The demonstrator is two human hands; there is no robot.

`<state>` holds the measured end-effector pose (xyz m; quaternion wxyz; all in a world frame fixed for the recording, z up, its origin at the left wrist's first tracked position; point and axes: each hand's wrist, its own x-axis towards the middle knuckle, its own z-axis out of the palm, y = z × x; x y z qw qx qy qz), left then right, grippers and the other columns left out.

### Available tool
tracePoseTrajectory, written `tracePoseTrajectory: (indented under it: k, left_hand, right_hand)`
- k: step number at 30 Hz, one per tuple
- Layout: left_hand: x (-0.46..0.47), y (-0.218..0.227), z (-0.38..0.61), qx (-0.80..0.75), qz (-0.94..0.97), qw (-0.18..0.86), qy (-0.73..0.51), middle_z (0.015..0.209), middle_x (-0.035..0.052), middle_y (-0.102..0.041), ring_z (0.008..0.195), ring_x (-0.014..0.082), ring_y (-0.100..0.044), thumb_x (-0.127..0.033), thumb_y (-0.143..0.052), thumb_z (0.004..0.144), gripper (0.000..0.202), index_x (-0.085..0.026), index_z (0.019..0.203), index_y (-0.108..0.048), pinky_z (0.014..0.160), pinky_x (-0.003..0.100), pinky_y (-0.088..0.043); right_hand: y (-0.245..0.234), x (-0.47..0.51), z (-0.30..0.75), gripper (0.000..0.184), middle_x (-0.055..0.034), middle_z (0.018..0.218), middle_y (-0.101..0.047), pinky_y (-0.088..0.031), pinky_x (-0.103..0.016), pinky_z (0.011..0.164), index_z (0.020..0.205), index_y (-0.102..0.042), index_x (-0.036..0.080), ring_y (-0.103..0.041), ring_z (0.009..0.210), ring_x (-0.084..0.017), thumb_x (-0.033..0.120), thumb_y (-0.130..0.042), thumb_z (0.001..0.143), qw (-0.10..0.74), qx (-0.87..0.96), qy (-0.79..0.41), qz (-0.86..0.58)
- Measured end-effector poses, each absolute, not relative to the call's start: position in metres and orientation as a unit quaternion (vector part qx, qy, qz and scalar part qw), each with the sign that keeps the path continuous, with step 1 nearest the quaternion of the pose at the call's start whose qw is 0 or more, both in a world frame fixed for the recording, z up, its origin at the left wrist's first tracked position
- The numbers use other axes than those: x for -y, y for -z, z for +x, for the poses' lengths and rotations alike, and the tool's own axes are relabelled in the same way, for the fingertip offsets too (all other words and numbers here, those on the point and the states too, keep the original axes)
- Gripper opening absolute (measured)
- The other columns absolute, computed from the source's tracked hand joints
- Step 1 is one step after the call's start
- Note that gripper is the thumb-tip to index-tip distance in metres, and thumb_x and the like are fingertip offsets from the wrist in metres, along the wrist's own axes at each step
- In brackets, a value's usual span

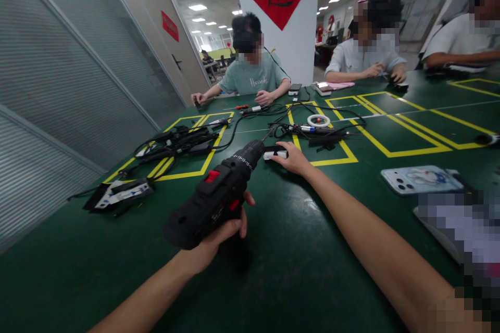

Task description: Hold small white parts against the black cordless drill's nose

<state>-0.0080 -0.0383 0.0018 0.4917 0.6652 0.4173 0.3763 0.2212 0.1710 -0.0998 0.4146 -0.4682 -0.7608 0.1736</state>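
My left hand [224, 231] is wrapped round the grip of a black cordless drill [219, 187] with red switches. The drill's chuck points forward and to the right, and its thin bit reaches toward my right hand [291, 158]. Between the fingers of that hand is a small black part with a white label [269, 155], held low over the green table [281, 250]. From this angle I cannot tell whether the bit touches the part. Most of the drill's handle is hidden by my left fingers.
Black cables and devices [183, 140] lie tangled on the left, with black-and-white pieces [121, 192] nearer me. Beyond my right hand are a soldering-iron-like tool [308, 129] and a roll of white tape [318, 120]. A phone [422, 179] lies right. Several people sit across the table.
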Motion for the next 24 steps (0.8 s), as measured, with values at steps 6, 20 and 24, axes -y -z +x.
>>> tracePoseTrajectory:
  k: [6,20,24]
  left_hand:
    - [0.042,-0.011,-0.002,-0.445,0.631,0.522,-0.363,0.084,0.0052,-0.066,0.074,0.0207,-0.058,-0.027,-0.053,0.082,0.050,-0.021,0.131,-0.045,0.071,0.035,-0.044]
    - [0.033,0.000,-0.003,-0.494,0.576,0.545,-0.357,0.063,0.0004,-0.056,0.063,0.0171,-0.050,-0.023,-0.050,0.079,0.033,-0.016,0.110,-0.056,0.063,0.031,-0.038]
    - [0.031,-0.001,-0.003,-0.499,0.556,0.563,-0.354,0.065,0.0005,-0.056,0.064,0.0160,-0.049,-0.022,-0.053,0.079,0.029,-0.015,0.106,-0.057,0.063,0.030,-0.037]
  right_hand:
    - [0.100,-0.171,0.222,0.059,-0.0115,0.117,-0.055,-0.043,-0.037,0.096,0.128,-0.053,0.020,-0.056,0.107,-0.024,0.047,-0.066,0.078,0.422,0.756,-0.174,-0.469]
    - [0.097,-0.170,0.223,0.058,-0.0111,0.114,-0.055,-0.043,-0.037,0.095,0.127,-0.055,0.020,-0.056,0.105,-0.023,0.053,-0.063,0.079,0.417,0.761,-0.171,-0.467]
    - [0.099,-0.172,0.223,0.056,-0.0104,0.112,-0.056,-0.044,-0.037,0.094,0.124,-0.056,0.019,-0.055,0.105,-0.023,0.052,-0.064,0.078,0.420,0.767,-0.165,-0.456]
